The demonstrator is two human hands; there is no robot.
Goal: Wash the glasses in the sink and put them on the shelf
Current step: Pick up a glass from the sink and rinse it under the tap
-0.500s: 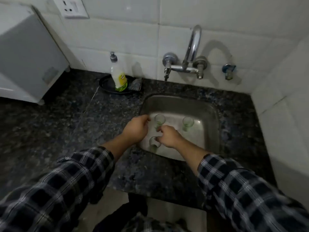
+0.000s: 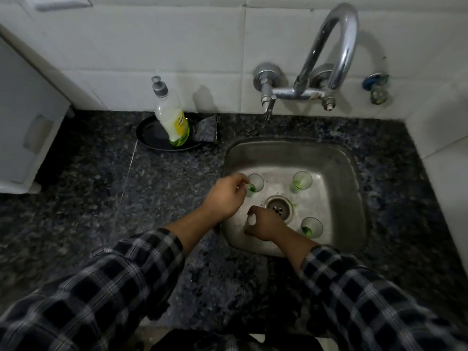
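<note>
Small clear glasses with green residue stand in the steel sink (image 2: 339, 173). My left hand (image 2: 224, 197) reaches over the sink's left rim and pinches the far-left glass (image 2: 255, 184) at its side. My right hand (image 2: 266, 224) is low in the sink beside the drain (image 2: 277, 207), thumb and forefinger ringed around the rim of a near-left glass (image 2: 251, 219), which is mostly hidden. Two more glasses stand free: one at the far right (image 2: 301, 181) and one at the near right (image 2: 312, 227). No shelf is in view.
A curved chrome tap (image 2: 336, 46) hangs from the tiled wall above the sink, with no water running. A dish soap bottle (image 2: 172, 115) leans in a black dish (image 2: 152, 138) on the dark granite counter (image 2: 101, 198). A white appliance (image 2: 25, 122) stands at the left.
The view has come closer and tilted down over the sink. My right hand has dropped onto the near-left glass, and my left fingers have closed on the far-left glass. The near-right glass has come into sight.
</note>
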